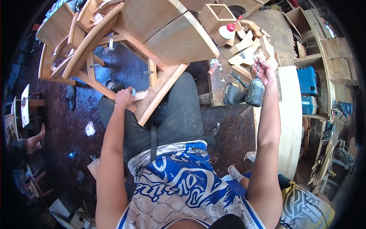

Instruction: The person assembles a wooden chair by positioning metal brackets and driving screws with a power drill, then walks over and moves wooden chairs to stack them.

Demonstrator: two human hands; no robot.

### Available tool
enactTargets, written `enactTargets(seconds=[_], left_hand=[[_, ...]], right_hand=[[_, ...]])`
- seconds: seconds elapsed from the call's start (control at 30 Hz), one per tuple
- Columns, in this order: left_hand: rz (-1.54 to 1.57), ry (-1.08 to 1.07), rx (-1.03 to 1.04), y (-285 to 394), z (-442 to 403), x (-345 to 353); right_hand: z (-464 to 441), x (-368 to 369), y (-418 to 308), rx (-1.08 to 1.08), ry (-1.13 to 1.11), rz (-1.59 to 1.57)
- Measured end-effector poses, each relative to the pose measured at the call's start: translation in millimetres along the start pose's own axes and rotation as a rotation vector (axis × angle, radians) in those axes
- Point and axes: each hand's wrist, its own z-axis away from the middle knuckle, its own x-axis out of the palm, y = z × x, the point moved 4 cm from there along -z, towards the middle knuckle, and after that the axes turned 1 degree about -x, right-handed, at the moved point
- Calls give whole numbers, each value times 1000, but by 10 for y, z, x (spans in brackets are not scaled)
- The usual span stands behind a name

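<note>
A wooden chair frame (152, 100) lies tilted across my lap, its curved back panels raised in front of me. My left hand (125, 97) is closed around a lower rail, beside a small metal bracket (134, 92). More brackets (111, 43) are fixed along the inner rails. To the right, a cordless drill (254, 93) lies at the workbench edge with its long bit pointing away from me. My right hand (265, 72) is at that bit, thumb and fingers pinched near its tip. Whether a screw sits there is too small to tell.
On the workbench (218, 89) are wood offcuts (248, 47), a red-capped glue bottle (225, 34) and an open wooden box (215, 17). A pale board (289, 126) stands right of my arm. Blue tool cases (308, 82) fill a shelf. Other chairs (57, 32) stand at far left; people's legs show nearby.
</note>
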Motion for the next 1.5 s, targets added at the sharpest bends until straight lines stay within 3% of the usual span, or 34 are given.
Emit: enactTargets(seconds=[0.1, 0.17, 0.23, 0.3, 0.33, 0.4, 0.47, 0.53, 0.7, 0.77, 0.87, 0.93, 1.0, 1.13, 1.2, 1.27, 1.3, 1.37, 1.5], left_hand=[[85, 75, 3, -48, 17, 86], [123, 86, -3, -44, 31, 67], [130, 101, 29, -21, 44, 52], [124, 111, 74, -29, 101, 44], [118, 104, 76, -18, 89, 29], [68, 74, 45, -33, 64, 31], [43, -3, 4, -75, 7, 72], [15, -58, -15, -59, 1, 11], [-41, -87, -11, -71, 20, -65], [-53, -10, 4, -109, 55, 11], [-83, -75, 40, -108, 107, -42], [-122, -166, 67, -164, 11, 13], [-27, -191, -5, -191, -12, -71], [118, -219, -46, -252, -140, -179], [165, -230, -46, -324, -239, -100], [252, -147, -32, -348, -260, -134], [263, -147, -37, -359, -252, -127], [233, -51, 20, -334, -209, -146], [259, 2, -7, -315, -106, -186]], right_hand=[[136, -16, 116, 41, -61, -22], [469, -1, 230, -60, 10, -54], [691, -254, 456, 48, 92, 41], [1117, -373, 832, -181, 135, 173], [1213, -499, 1066, -157, 111, 184], [1600, -271, 1254, -176, 58, 517], [1600, -45, 1403, -264, 170, 499], [1358, -37, 1549, -587, 353, 418], [1030, 130, 1615, -676, 671, 251], [1045, 136, 1580, -662, 623, 221], [1263, 315, 1440, -729, 429, 219], [1465, 512, 1270, -765, 248, 325], [1598, 729, 1131, -659, 197, 438], [1634, 1279, 1137, -756, -284, 837], [1532, 1503, 1225, -737, -313, 802], [1351, 1760, 1387, -142, -342, 433], [1374, 2129, 1335, -168, -443, 535], [1566, 3127, 1063, -646, -769, 1025], [1431, 3739, 1182, -824, -873, 1244]])
